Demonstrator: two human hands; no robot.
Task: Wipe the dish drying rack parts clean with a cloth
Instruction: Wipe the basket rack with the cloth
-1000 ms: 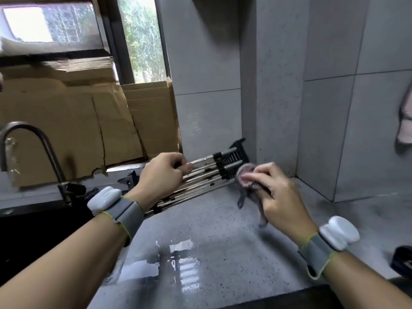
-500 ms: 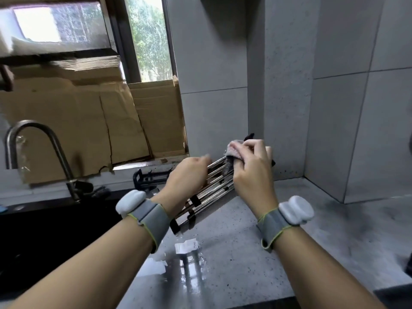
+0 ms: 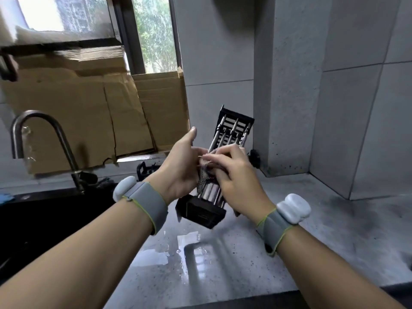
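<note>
The dish drying rack part [image 3: 231, 128], a bundle of steel rods with black plastic end pieces, is lifted off the counter and tilted almost upright. My left hand [image 3: 180, 166] grips it from the left around its middle, thumb raised. My right hand [image 3: 234, 177] presses a small greyish cloth [image 3: 204, 178] against the rods at mid-length. The lower black end piece [image 3: 200, 211] hangs just above the counter. Most of the cloth is hidden between my hands.
The grey speckled counter [image 3: 312, 230] has a wet patch [image 3: 189, 253] near its front. A dark sink [image 3: 44, 215] with a curved faucet [image 3: 35, 121] lies to the left. Cardboard [image 3: 89, 112] leans against the window. Another black rack piece [image 3: 147, 168] lies behind my left hand. A tiled wall column [image 3: 287, 108] stands close right.
The rack part has been swung from lying slanted on the counter to nearly upright in the air. My right hand with the cloth slid from the far end down to the middle of the rods.
</note>
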